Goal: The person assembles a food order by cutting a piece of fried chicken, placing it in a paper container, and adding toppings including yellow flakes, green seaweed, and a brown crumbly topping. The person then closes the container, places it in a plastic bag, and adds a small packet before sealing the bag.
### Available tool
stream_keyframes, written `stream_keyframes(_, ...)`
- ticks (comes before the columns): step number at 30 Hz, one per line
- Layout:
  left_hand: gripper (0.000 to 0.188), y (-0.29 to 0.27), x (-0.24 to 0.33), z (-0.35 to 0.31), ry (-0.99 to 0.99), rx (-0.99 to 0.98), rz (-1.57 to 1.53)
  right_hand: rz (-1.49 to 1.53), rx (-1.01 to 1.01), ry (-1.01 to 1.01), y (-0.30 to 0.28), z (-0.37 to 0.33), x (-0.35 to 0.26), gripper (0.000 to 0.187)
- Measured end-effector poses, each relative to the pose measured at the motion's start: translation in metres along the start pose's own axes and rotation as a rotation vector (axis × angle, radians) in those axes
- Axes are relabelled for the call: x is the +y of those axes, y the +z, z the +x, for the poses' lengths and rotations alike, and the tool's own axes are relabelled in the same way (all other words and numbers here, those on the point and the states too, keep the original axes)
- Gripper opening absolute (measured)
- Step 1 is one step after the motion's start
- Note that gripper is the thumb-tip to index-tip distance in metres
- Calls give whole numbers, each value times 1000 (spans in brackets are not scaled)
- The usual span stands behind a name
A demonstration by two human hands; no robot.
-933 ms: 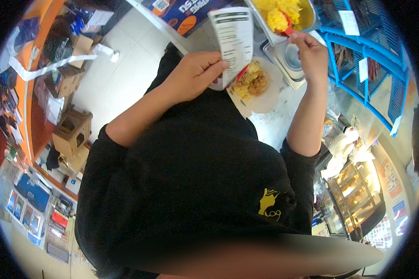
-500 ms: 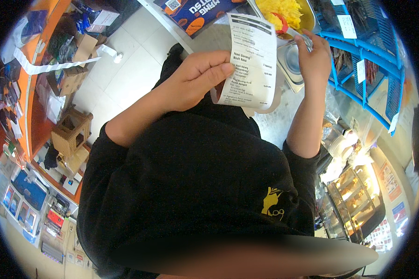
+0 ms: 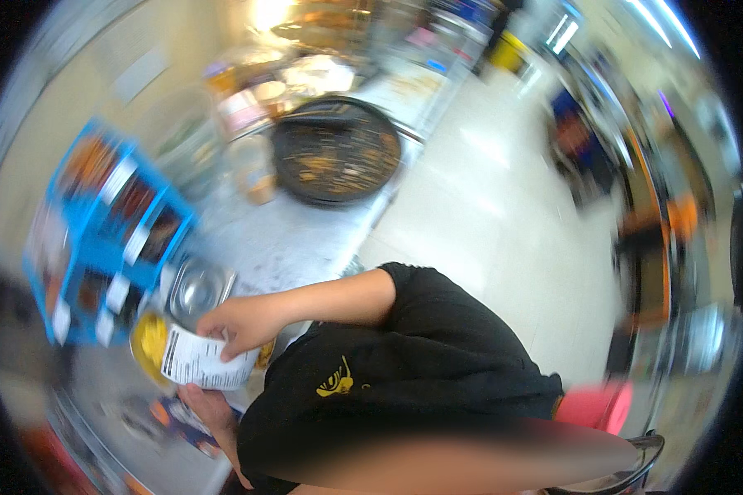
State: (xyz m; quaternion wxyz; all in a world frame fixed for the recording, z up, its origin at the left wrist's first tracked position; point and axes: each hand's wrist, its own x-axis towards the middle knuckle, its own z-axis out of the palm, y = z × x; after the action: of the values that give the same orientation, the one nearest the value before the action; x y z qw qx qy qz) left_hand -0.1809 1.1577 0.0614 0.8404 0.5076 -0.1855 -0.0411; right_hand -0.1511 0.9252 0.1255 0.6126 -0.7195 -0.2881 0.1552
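Observation:
A white printed receipt (image 3: 198, 360) lies between my hands at the lower left, over a worktop. My left hand (image 3: 210, 410), smeared by motion, holds its near edge with the thumb over the paper. From the other side, my right hand (image 3: 243, 324) pinches the paper's upper right part with bent fingers. Just beyond the receipt is a metal tray of yellow shredded food (image 3: 151, 345), partly hidden by the paper. A square steel container (image 3: 198, 289) stands beside my right hand.
A blue basket rack (image 3: 132, 219) with white labels and dark packets stands at the left. A round black pan (image 3: 336, 153) with food bits sits on the steel worktop (image 3: 305, 239). Pale floor tiles (image 3: 487, 223) run to the right, with shelving (image 3: 644, 239) beyond.
The view has swung to the right, bringing the worktop and pan into sight. My right hand has left the red-tipped utensil at the yellow food and come onto the receipt.

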Motion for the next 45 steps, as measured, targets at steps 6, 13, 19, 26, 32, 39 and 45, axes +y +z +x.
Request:
stream_keyframes(6,50,34,8,55,-396,-240,-160,139,492,23,61,-72,-6,42)
stream_keyframes(13,45,84,5,42,-576,-445,-144,-21,861,138,134,-132,4,40)
stream_keyframes(19,42,88,14,16,-554,-430,-142,120,883,196,172,-152,-3,32)
stream_keyframes(26,42,73,44,-8,-534,-211,-139,-49,666,212,180,-167,-22,28)
stream_keyframes(32,39,144,26,-60,-489,-197,-166,-181,726,183,191,-262,-55,28)
stream_keyframes(39,39,244,5,-112,-487,-356,-180,-167,945,211,214,-368,-70,24)
stream_keyframes(45,34,291,-24,-150,-500,-428,-205,-138,1007,312,232,-431,-74,22)
